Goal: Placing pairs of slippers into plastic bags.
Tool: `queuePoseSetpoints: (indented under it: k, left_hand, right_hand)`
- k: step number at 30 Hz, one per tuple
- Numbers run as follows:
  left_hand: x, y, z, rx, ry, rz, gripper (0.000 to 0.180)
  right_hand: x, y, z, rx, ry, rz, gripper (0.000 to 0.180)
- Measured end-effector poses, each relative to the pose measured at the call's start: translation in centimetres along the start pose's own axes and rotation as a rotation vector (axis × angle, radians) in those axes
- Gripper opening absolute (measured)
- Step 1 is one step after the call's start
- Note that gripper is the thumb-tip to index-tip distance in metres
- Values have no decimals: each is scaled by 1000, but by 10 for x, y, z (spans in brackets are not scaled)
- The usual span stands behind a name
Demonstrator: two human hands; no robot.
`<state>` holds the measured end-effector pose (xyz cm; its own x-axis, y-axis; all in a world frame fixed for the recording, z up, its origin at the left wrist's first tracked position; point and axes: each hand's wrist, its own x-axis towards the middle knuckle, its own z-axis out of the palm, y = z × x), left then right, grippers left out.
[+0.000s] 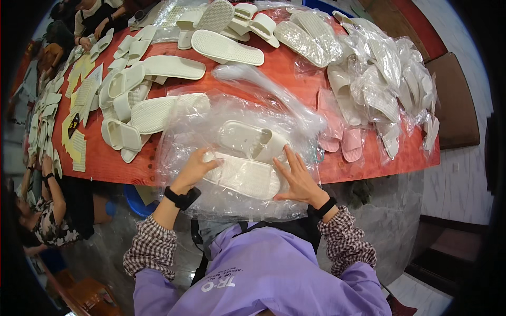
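Slippers [247, 174], white pair, on clear plastic [245, 208] between left hand [195, 169] and right hand [298, 179]. Right: fingers spread apart, at pair's right end. Left: thumb at near one's left end; cannot tell if pinching.

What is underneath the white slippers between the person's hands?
Crumpled clear plastic film shows all around the white slippers and seems to run beneath them, over the red table. Whatever lies directly under them is covered.

Head-worn fisheye, looking down
From close above, it faces forward over the left hand [193, 169] and right hand [300, 180] across the red table [377, 170].
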<state>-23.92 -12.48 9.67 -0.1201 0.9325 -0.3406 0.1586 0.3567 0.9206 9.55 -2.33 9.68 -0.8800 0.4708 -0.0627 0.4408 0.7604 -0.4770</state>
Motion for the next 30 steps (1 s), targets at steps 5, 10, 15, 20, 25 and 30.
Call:
queuePoseSetpoints:
  k: [5, 10, 15, 20, 25, 30]
  left_hand:
    - [-26, -13, -46, 7, 217, 48, 45]
    - [-54, 8, -86, -179, 216, -80, 42]
    - [-24, 29, -67, 283, -179, -53, 48]
    - [22, 33, -26, 272, 12, 82, 55]
    - [43, 7, -18, 173, 131, 65, 61]
    - [45, 2, -29, 458, 240, 104, 54]
  right_hand:
    - [0, -2, -1, 18, 8, 44, 117]
    - [-1, 1, 3, -15, -7, 47, 117]
    - [1, -1, 7, -35, -4, 16, 118]
    - [1, 0, 10, -35, 1, 27, 119]
    - [1, -2, 7, -32, -8, 36, 119]
    - [2, -3, 8, -49, 15, 28, 119]
